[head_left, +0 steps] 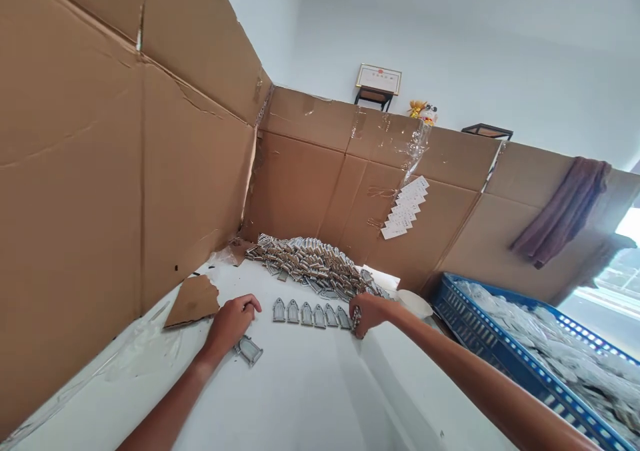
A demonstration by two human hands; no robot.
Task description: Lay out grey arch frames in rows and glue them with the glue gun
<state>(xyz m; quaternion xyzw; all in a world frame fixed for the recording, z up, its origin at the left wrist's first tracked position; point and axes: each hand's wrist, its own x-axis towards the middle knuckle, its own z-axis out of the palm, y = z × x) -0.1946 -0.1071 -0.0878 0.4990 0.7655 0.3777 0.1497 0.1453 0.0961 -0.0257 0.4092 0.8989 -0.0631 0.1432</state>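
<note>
Several small grey metal arch-shaped frames stand side by side in a row on the white table. At the row's right end, my right hand is closed round a small stack of the same metal frames, their edges showing between the fingers. My left hand rests left of the row with its fingers curled; what they hold, if anything, is hidden. Beside its wrist lies a single metal frame, one end partly covered. Behind the row, a large heap of metal frames is piled against the cardboard.
Tall cardboard walls border the table at left and back. A torn cardboard piece lies at left. On the right stands a blue crate filled with plastic-wrapped items. A white round dish sits behind my right forearm.
</note>
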